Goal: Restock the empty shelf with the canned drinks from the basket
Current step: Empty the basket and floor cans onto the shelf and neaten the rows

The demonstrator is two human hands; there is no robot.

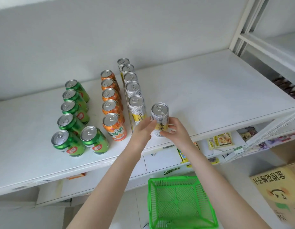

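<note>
Shelf [209, 90]: can rows [110, 104] beside gripped can [160, 113].

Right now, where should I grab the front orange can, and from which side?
Probably around its upper body, from the front edge of the shelf. The front orange can stands upright, another orange can right behind it, a green can close on its left, the left hand near its right; only its front is open.

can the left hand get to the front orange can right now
Probably yes: the front orange can stands just beside the left hand, nothing between them, though that hand is touching the silver can the right hand grips.
</note>
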